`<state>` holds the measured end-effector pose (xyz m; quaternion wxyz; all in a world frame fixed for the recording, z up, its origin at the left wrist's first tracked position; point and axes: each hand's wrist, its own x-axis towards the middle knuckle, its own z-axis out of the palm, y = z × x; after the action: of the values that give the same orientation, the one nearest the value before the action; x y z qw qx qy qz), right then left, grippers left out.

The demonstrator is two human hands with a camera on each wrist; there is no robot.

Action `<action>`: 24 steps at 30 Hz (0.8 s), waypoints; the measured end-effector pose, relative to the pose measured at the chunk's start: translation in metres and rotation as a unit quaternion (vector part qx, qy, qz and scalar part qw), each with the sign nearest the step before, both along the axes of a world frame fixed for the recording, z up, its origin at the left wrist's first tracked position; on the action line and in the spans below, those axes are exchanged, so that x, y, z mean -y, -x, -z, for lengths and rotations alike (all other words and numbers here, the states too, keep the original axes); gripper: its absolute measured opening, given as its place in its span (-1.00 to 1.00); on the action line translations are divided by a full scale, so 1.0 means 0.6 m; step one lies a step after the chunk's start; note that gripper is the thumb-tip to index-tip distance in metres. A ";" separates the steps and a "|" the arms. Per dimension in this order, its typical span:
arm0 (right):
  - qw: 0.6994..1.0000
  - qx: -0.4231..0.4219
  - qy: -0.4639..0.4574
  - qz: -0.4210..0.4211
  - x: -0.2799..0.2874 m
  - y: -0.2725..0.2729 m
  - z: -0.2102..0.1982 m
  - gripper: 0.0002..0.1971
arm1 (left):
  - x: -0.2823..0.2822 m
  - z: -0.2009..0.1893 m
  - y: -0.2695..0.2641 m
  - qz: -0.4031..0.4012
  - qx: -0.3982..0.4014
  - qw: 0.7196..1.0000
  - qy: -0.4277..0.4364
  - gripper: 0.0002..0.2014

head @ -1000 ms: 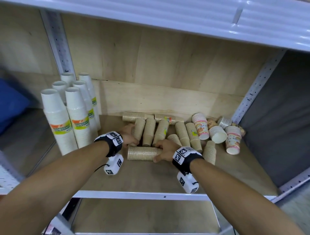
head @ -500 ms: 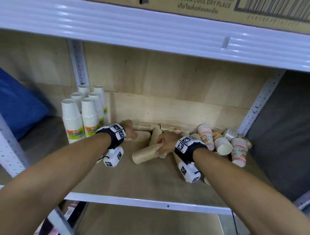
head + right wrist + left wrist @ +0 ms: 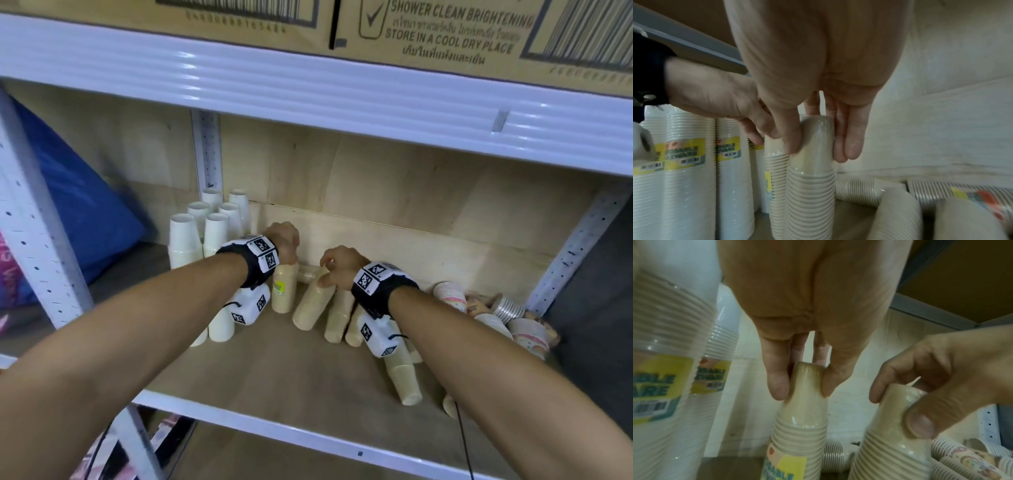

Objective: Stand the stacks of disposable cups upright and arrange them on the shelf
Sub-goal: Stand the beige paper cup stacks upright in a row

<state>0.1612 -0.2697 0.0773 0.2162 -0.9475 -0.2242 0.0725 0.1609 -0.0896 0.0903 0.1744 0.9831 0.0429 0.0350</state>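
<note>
My left hand [image 3: 287, 253] pinches the top of a beige cup stack [image 3: 283, 291] that stands upright beside the white stacks [image 3: 205, 229] at the shelf's back left. In the left wrist view its fingers [image 3: 777, 386] and thumb clamp the stack's top [image 3: 807, 410]. My right hand [image 3: 327, 272] grips the top of a second beige stack [image 3: 313, 305], which leans to the right with its base on the shelf board. The right wrist view shows that hand [image 3: 818, 146] round this stack [image 3: 812, 186]. More beige stacks [image 3: 337, 318] lie flat under my right wrist.
Patterned cup stacks [image 3: 527, 334] lie jumbled at the right end of the shelf [image 3: 274, 377]. A white beam [image 3: 308, 99] with cardboard boxes above runs close overhead. A blue bag [image 3: 78, 212] sits in the left bay. The wooden back panel is close behind both hands.
Both hands raised their beige stacks from lying on the board. The left stack now stands upright by the white stacks; the right one is tipped up but still leaning.
</note>
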 end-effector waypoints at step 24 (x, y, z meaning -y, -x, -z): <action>0.994 0.040 0.080 -0.057 -0.114 -0.115 0.038 -0.59 | -0.040 0.074 -0.076 -0.052 -0.025 0.998 -0.033 -0.82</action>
<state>0.2301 -0.2014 0.0544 0.1265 -0.9496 -0.2797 0.0643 0.2062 -0.0659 0.0460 0.1387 0.9853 0.0975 0.0211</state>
